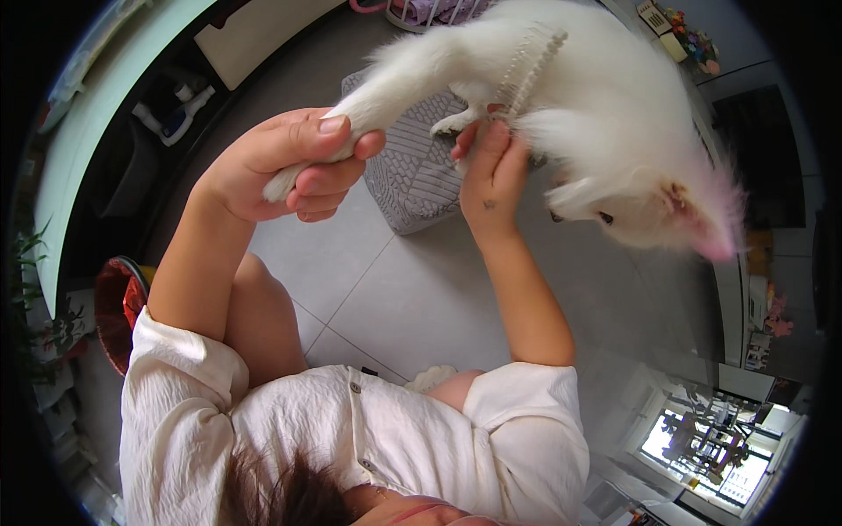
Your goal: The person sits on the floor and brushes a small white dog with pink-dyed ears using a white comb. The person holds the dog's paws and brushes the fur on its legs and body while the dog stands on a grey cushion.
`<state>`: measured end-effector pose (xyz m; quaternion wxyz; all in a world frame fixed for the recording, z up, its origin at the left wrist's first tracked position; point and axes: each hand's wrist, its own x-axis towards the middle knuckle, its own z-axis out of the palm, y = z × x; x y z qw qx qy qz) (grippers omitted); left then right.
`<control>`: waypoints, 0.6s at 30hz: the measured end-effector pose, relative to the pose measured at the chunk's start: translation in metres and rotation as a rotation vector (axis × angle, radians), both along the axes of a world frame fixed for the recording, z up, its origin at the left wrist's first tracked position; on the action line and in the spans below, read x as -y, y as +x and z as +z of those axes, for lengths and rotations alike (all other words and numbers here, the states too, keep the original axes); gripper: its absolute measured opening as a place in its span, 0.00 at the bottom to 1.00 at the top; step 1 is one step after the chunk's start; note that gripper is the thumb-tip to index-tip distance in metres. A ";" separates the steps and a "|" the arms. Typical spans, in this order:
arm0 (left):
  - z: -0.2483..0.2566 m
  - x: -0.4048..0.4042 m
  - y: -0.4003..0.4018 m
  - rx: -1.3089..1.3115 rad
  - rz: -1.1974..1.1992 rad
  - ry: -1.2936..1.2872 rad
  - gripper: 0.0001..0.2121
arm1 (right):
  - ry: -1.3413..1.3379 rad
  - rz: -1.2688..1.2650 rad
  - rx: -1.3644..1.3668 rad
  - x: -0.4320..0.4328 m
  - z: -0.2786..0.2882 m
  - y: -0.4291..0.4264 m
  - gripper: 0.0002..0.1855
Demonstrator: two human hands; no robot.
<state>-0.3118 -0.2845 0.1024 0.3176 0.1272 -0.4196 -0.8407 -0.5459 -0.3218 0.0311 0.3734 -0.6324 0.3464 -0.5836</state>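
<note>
A white long-haired dog [612, 85] with a pink-tinted ear bends over a grey patterned fabric stool [421, 177], its head lowered at the right. My left hand [309, 164] is closed around one outstretched leg, thumb on top, with the leg's end sticking out below. Against the dog's chest, my right hand [493, 154] is curled, fingers partly hidden. Just above it, a clear, bead-like strip [539, 72] lies over the fur; whether it is a comb or a band, and whether my hand holds it, I cannot tell. Another paw [454, 123] rests near my right fingers.
Grey floor tiles [381, 302] lie below. A bin with a red liner [122, 309] stands at the left, near a shelf unit holding a white-and-blue bottle [181, 118]. A white basket [411, 20] with purple cloth is at the top. Flowers [700, 49] stand at the upper right.
</note>
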 end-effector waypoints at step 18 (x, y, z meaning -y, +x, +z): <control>0.006 -0.008 -0.023 -0.543 -0.165 0.267 0.17 | -0.046 0.187 -0.039 -0.004 -0.011 0.038 0.12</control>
